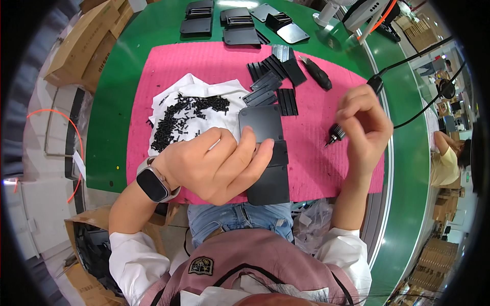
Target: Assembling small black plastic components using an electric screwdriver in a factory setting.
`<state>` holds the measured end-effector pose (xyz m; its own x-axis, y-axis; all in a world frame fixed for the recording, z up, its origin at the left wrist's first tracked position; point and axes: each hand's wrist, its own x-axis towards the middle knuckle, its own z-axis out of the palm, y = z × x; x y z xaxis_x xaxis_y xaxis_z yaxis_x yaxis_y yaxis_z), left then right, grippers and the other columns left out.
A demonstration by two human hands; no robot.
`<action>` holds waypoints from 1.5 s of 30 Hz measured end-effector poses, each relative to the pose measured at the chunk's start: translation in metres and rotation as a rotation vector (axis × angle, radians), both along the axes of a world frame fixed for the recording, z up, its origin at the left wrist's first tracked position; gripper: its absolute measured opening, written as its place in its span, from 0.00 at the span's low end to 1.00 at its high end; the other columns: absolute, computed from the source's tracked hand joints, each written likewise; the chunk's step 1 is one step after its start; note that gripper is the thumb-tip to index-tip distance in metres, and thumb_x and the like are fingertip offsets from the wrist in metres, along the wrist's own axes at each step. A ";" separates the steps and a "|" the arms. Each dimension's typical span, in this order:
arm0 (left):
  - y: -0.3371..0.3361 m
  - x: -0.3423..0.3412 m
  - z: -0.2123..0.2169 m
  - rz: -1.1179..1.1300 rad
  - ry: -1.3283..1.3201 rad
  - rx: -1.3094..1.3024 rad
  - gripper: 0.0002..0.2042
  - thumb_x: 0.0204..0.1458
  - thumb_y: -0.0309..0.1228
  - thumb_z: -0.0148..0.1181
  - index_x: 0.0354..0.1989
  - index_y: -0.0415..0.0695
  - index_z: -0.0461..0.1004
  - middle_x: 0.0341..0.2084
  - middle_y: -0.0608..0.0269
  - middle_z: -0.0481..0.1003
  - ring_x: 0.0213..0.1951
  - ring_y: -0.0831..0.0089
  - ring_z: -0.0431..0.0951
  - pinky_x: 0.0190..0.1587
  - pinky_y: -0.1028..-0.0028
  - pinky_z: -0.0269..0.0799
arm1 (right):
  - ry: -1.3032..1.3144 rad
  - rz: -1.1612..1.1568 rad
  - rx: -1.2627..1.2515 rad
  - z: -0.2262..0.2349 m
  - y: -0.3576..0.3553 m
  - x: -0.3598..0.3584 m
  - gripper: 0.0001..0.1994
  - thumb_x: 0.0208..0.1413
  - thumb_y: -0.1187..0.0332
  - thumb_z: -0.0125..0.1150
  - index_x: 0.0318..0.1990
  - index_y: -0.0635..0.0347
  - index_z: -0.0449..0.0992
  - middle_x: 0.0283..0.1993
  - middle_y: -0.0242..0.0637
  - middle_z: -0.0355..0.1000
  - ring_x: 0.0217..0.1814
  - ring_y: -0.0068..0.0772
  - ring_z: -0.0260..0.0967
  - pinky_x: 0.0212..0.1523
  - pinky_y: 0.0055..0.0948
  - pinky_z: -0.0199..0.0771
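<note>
My left hand (217, 166), with a smartwatch (151, 184) on its wrist, is raised over the near part of the mat with fingers bent in toward the thumb. Whatever they pinch is hidden. Below it lies a black hinged-looking plate (269, 183), partly covered by the fingers. My right hand (365, 125) is closed around a black electric screwdriver (335, 133). Its tip points down and left, the grip mostly hidden by the fingers. Left of the plate, a white cloth (232, 92) carries a heap of small black screws (166, 131).
A pink mat (316, 173) covers the green table (120, 97). Beyond the plate sit black ribbed pieces (263, 86) and a utility knife (317, 74). Black assembled parts (240, 31) line the far side. A screwdriver cable (416, 56) hangs at right. Cardboard boxes (76, 56) stand at left.
</note>
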<state>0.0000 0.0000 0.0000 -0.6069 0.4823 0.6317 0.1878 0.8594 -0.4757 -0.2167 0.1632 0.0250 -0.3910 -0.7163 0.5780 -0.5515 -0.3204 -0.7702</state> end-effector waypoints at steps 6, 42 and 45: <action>-0.001 -0.003 0.000 -0.025 0.039 -0.014 0.13 0.44 0.28 0.53 0.38 0.36 0.75 0.26 0.53 0.73 0.19 0.73 0.66 0.22 0.79 0.63 | 0.118 -0.585 0.056 -0.010 0.017 -0.039 0.06 0.46 0.81 0.58 0.34 0.65 0.73 0.27 0.27 0.66 0.28 0.15 0.64 0.29 0.15 0.65; 0.031 -0.025 0.000 -0.260 -0.624 2.273 0.09 0.59 0.30 0.50 0.36 0.34 0.70 0.24 0.54 0.75 0.16 0.74 0.72 0.19 0.80 0.67 | -0.644 0.463 -0.605 0.040 -0.006 0.028 0.21 0.54 0.53 0.53 0.47 0.57 0.59 0.17 0.33 0.61 0.12 0.28 0.58 0.22 0.30 0.63; 0.032 -0.027 -0.006 -0.266 -0.625 2.256 0.08 0.58 0.29 0.51 0.37 0.35 0.70 0.24 0.54 0.75 0.16 0.75 0.71 0.19 0.80 0.67 | -0.700 0.437 -0.614 0.035 -0.006 0.029 0.20 0.54 0.54 0.53 0.46 0.57 0.59 0.17 0.34 0.60 0.11 0.28 0.57 0.20 0.30 0.62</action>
<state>-0.0272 0.0320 -0.0058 -0.9265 -0.3670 -0.0835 0.0342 -0.3029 0.9524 -0.1879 0.1568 0.0597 -0.5577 -0.5343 0.6352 0.2172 -0.8325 -0.5096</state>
